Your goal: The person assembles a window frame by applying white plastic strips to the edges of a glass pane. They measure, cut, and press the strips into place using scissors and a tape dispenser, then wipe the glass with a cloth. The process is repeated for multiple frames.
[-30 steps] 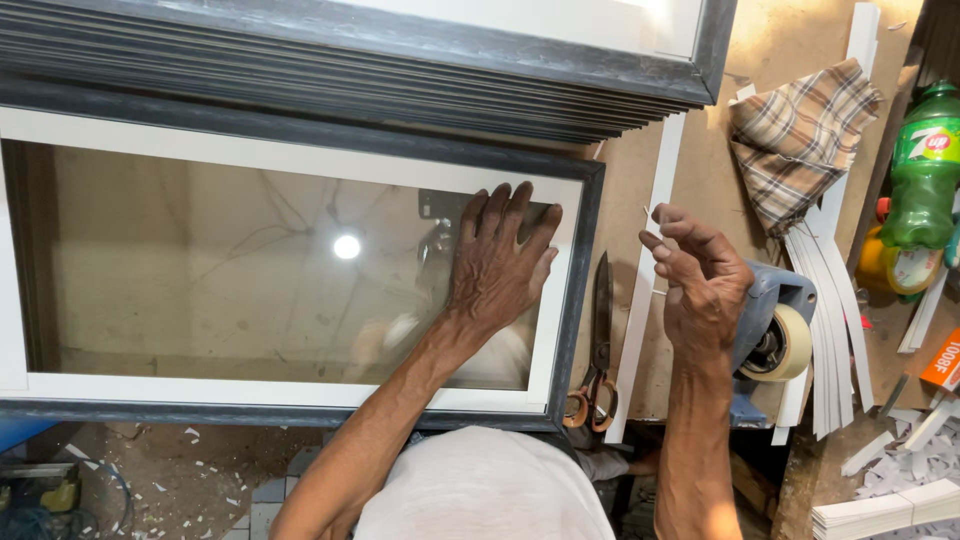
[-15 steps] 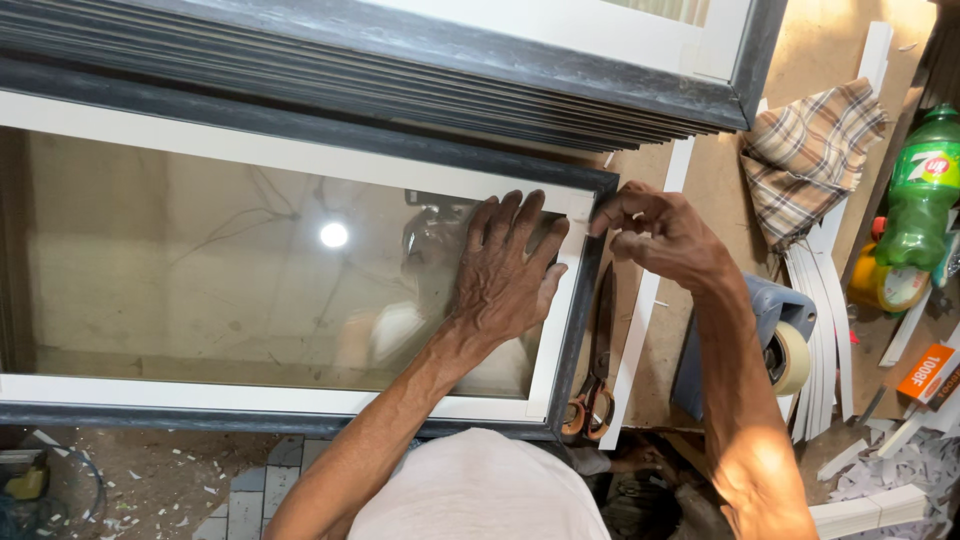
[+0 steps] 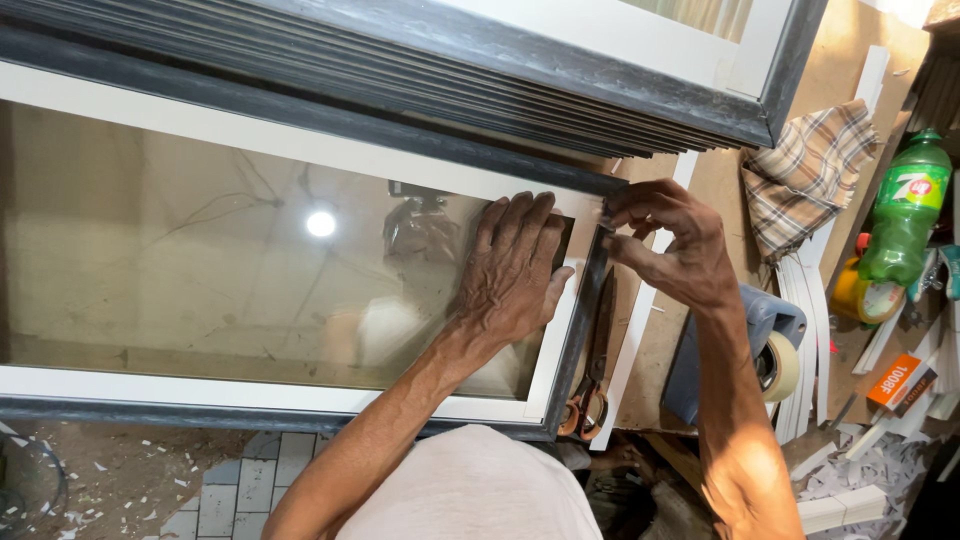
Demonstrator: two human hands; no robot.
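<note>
A cluttered wooden workbench (image 3: 720,190) is seen from above, with a stack of dark frames (image 3: 420,70) leaned across its far side; a picture frame (image 3: 583,330) with a dark outer edge, a white inner border and reflective glass is laid flat in front of it; the left hand (image 3: 515,270) is spread open, palm down, on the glass near the frame's right end; the right hand (image 3: 665,240) is held at the frame's upper right corner, its fingers pinched together on the edge, though what is gripped cannot be told; scissors (image 3: 590,385) are laid just beside the frame's right side; a tape dispenser (image 3: 770,350), a checked cloth (image 3: 810,170) and a green bottle (image 3: 905,215) are set further right.
</note>
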